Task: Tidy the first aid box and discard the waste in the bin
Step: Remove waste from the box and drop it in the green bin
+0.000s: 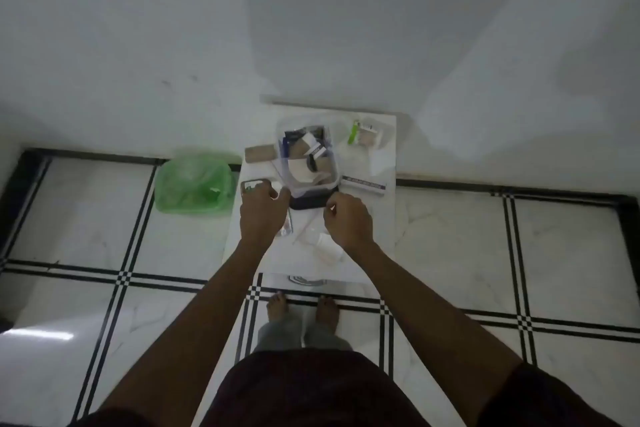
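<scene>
A clear plastic first aid box (pixel 330 163) stands on a small white table (pixel 384 218), filled with bandage rolls and packets. A dark lid (pixel 308 202) lies at its near edge. My left hand (pixel 261 210) hovers over the table left of the lid, fingers spread, with nothing visible in it. My right hand (pixel 348 218) is just right of the lid, its fingers pinched on a small white scrap (pixel 332 207). A bin lined with a green bag (pixel 194 184) stands on the floor left of the table.
On the table lie a tan bandage (pixel 259 153), a green tube and small box (pixel 360 133), a long white-and-purple box (pixel 363 185), a white bottle (pixel 329 248) and small packets. A white wall rises behind. My bare feet (pixel 301 307) stand on tiled floor.
</scene>
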Motion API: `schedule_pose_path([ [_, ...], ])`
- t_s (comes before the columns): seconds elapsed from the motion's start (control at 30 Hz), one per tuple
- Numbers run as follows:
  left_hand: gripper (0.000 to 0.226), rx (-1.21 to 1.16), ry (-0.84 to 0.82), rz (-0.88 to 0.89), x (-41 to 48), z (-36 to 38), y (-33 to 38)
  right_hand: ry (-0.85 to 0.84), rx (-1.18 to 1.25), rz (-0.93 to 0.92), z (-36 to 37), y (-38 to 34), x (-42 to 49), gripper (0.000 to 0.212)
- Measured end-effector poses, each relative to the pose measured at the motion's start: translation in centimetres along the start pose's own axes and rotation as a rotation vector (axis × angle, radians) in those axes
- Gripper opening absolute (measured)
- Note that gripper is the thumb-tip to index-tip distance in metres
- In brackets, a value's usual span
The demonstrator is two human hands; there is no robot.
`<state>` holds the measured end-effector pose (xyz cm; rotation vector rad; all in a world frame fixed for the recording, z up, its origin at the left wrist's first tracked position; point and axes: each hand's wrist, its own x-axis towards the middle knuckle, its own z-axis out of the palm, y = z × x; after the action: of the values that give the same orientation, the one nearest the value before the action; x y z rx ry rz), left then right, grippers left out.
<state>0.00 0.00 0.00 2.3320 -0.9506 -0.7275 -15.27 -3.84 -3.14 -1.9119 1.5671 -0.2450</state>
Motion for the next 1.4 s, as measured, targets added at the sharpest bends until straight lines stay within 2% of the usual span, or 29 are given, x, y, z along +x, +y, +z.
schedule_pose_path([
  [0.07,0.045,-0.04,-0.031,-0.096,0.9,0.5,0.0,-0.103,0.015,0.021,1.3,1.3,0.1,0.021],
  [0.17,0.047,-0.107,-0.073,-0.187,2.2,2.0,-0.4,-0.265,-0.089,-0.011,4.0,4.0,0.6,0.041],
  [0.3,0.039,-0.185,-0.079,-0.253,3.1,3.7,-0.3,-0.255,-0.275,-0.089,6.3,4.8,1.9,0.056],
  [0.5,0.021,-0.406,-0.11,-0.371,4.0,4.4,0.0,-0.268,-0.461,-0.126,7.3,4.1,3.4,0.053],
  [0.67,0.007,-0.503,-0.132,-0.341,3.8,2.5,0.4,-0.235,-0.58,-0.199,6.0,3.6,2.8,0.021],
  [0.77,0.005,-0.635,-0.144,-0.321,3.8,0.9,0.8,-0.155,-0.524,-0.183,5.3,3.7,2.2,0.021],
  [0.87,0.006,-0.672,-0.154,-0.313,3.8,-0.2,0.8,-0.24,-0.479,-0.081,5.1,4.0,1.7,0.052],
  [0.93,0.006,-0.688,-0.164,-0.319,3.7,-0.3,0.5,-0.285,-0.511,-0.03,5.6,4.1,1.5,0.062],
  [1.0,0.006,-0.717,-0.179,-0.323,3.6,-0.3,0.1,-0.282,-0.545,-0.01,6.3,4.2,1.2,0.056],
  [1.13,0.005,-0.698,-0.166,-0.368,3.5,0.2,-1.2,-0.284,-0.494,0.013,7.1,3.6,0.8,0.03],
  [1.27,0.009,-0.709,-0.145,-0.407,3.7,0.2,-2.1,-0.319,-0.16,0.183,6.2,2.1,1.4,0.009],
  [1.4,0.011,-0.781,-0.117,-0.413,3.9,-0.9,-2.0,-0.496,0.064,0.114,2.7,-0.6,2.2,0.03],
])
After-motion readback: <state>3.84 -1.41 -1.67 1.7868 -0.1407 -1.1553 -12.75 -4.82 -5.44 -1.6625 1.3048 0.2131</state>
